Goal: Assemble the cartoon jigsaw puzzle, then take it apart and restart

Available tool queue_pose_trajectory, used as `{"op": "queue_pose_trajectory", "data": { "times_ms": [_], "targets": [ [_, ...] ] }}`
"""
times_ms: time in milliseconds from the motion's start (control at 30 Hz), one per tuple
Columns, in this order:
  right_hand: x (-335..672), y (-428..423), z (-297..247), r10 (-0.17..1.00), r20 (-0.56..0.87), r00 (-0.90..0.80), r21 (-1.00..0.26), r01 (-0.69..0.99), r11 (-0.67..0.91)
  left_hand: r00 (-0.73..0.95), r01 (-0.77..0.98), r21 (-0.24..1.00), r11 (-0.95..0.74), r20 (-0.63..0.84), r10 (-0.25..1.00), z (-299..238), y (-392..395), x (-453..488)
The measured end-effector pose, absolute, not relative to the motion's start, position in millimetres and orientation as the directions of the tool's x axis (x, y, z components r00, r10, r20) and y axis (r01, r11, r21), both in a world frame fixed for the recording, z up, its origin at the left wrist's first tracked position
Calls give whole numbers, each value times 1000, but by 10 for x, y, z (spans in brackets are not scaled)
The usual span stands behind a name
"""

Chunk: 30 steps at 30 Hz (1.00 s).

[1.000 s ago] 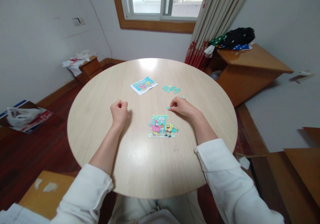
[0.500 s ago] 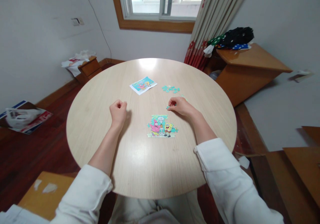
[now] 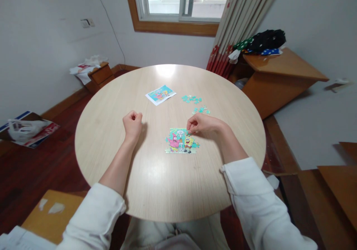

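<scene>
Jigsaw piece point(image 3: 189, 133), teal, has come nearer the wearer in the right hand point(image 3: 203, 122), now at the upper-right edge of the part-built SpongeBob puzzle point(image 3: 179, 142); reads as fitting, not fetching. Right thumb and fingers pinch it, puzzle directly under and left of them. Left hand point(image 3: 132, 125) is a closed fist, left of the puzzle, apart from it.

1. Left hand point(image 3: 132, 123) was balled in a fist, thumb side up.
2. Left forearm point(image 3: 119, 167) ran forward, wrist roughly straight.
3. Right hand point(image 3: 201, 123) had thumb and fingertips pinched, pointing inward.
4. Right forearm point(image 3: 233, 146) angled forward-left, wrist bent inward.
</scene>
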State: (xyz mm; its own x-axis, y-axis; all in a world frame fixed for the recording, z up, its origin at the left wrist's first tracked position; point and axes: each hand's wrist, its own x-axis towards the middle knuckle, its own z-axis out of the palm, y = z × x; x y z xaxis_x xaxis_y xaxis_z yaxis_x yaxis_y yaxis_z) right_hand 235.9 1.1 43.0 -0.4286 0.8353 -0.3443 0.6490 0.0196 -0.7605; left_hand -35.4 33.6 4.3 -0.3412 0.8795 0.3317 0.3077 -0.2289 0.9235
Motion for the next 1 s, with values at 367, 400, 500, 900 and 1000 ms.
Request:
{"op": "queue_pose_trajectory", "data": {
  "times_ms": [367, 400, 500, 900, 1000],
  "targets": [
    [2326, 15, 399, 817, -333, -470, -746, 661, 76, -331, 304, 921, -243, 342, 879, 15, 361, -366],
    [2326, 17, 398, 817, -330, -472, -749, 658, 78, -331, 305, 921, -244, 343, 879, 14, 360, -366],
    [2319, 17, 401, 819, -332, -468, -748, 660, 75, -332, 309, 921, -237, 337, 881, 17, 354, -365],
    [2272, 19, 399, 840, -324, -435, -649, 748, 137, -338, 313, 923, -225, 330, 882, 23, 348, -363],
    [2254, 25, 399, 851, -313, -422, -588, 790, 176, -337, 312, 923, -227, 331, 882, 27, 347, -364]
  ]
}}
